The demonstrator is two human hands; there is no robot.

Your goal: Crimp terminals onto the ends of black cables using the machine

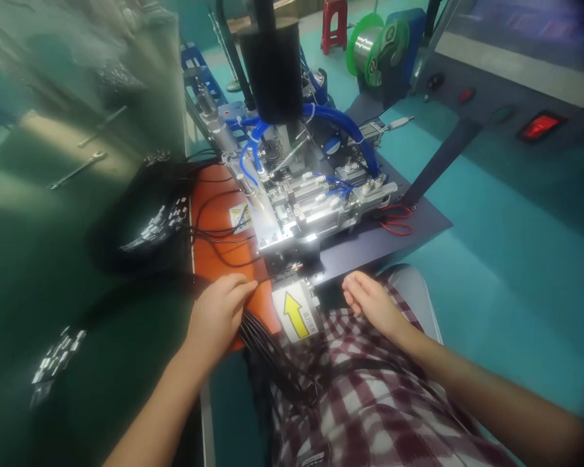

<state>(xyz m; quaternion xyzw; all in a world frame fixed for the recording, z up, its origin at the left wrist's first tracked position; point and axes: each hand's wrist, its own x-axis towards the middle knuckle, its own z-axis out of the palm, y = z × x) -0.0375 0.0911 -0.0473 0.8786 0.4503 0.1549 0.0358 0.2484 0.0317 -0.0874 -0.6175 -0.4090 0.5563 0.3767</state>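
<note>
My left hand (219, 308) pinches a thin black cable (268, 279) between thumb and fingers. The cable's metal-tipped end (296, 266) points right, just in front of the machine (311, 201), under its front edge. Below that tip is a white label with a yellow arrow (296, 314). A bundle of black cables (272, 353) hangs below my left hand and across my lap. My right hand (367, 301) is held over my lap, right of the label, with its fingers curled closed; whatever may be inside them is hidden.
Cable bundles with shiny connectors (158, 224) lie on the dark green table (141, 389) at left. Red-handled scissors (398, 220) rest on the machine's base. A control panel with a lit red switch (540, 126) overhangs at right. Behind stands a green wire spool (370, 48).
</note>
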